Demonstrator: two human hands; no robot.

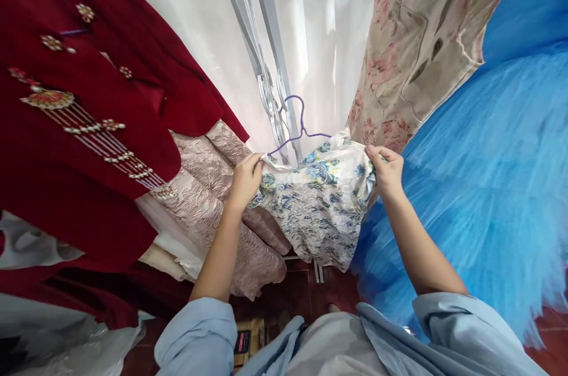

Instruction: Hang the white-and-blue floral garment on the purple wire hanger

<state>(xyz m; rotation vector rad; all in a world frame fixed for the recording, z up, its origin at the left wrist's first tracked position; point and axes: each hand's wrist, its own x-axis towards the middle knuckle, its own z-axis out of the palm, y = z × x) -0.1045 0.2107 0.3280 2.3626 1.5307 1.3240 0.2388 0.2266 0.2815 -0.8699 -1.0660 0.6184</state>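
Garment (326,198) below the hanger (303,131) — I see left hand (245,182) and right hand (389,173) pinching its edges, presumably to spread it.

Both arms extend forward, forearms bare and angled inward toward the hands. Left hand (246,181): fingers curled, thumb against the index finger in a pinch. Right hand (387,170): likewise pinching, fingers bent. Hands roughly level, well apart.

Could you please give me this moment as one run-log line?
left hand: grips floral garment | right hand: grips its other side | purple hanger: at neckline | nearby: red garment, blue dress
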